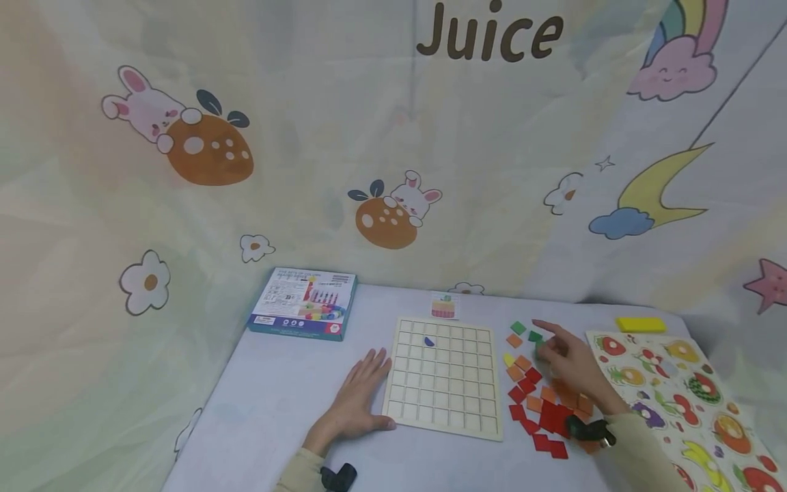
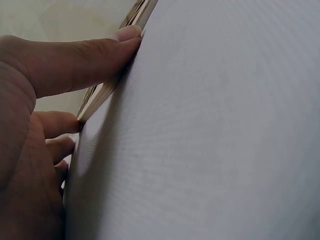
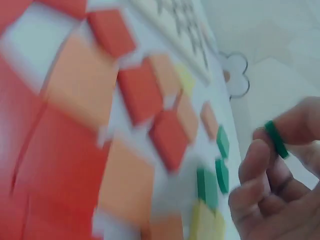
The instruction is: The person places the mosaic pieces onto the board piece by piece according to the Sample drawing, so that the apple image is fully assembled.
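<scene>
A wooden grid board (image 1: 443, 383) lies on the table with one small dark blue piece (image 1: 429, 342) in an upper cell. My left hand (image 1: 356, 400) rests along its left side, fingers extended. The left wrist view shows the thumb (image 2: 95, 62) touching the board's edge (image 2: 102, 97). Over the loose tiles, my right hand (image 1: 572, 365) pinches a small green tile (image 3: 276, 139) between thumb and finger. Other green tiles (image 1: 518, 328) lie beneath and beside it. Orange tiles (image 1: 533, 404) and red tiles (image 1: 541, 442) spread below, partly hidden by the right wrist.
A small picture card (image 1: 444, 307) of a cake sits behind the board. At the back left is a flat box (image 1: 301, 304). On the right lie a fruit picture board (image 1: 682, 389) and a yellow block (image 1: 641, 324). A printed cloth (image 1: 320, 137) hangs behind the table.
</scene>
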